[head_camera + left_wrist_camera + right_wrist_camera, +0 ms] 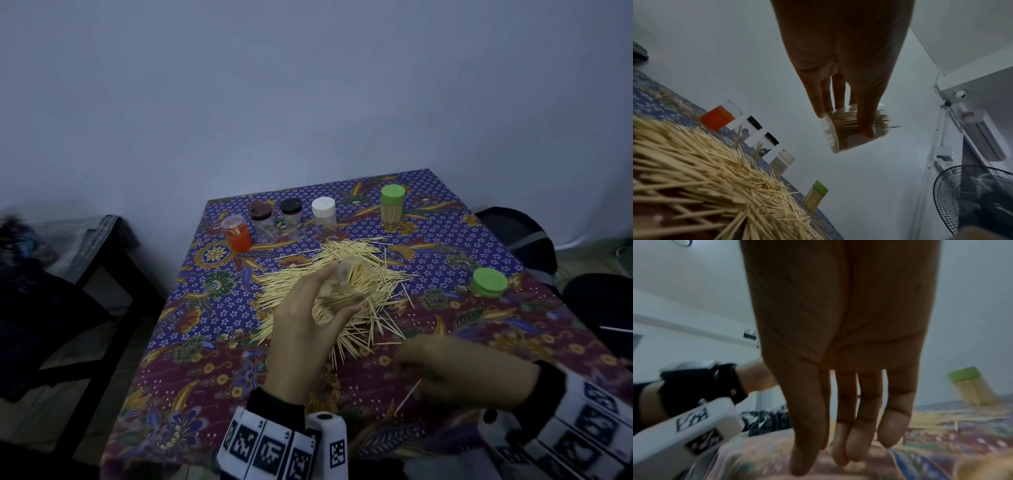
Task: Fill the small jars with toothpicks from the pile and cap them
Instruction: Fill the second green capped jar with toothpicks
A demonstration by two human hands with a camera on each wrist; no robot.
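The left hand [301, 329] has its grip curled round a clear jar [855, 129] packed with toothpicks, held tilted above the pile [329, 284] mid-worktop [191, 342]. The right hand [472, 370] hovers near – fingers [894, 426] straight, holding nothing. A loose green cap [488, 282] lies far right.

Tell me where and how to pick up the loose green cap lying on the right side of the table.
Take the green cap by its round side wall, fingers coming straight down from above and pinching across its width. It lies flat on the tablecloth, apart from the toothpick pile, so nothing blocks its rim. The right hand looks free; the left hand holds the clear jar.
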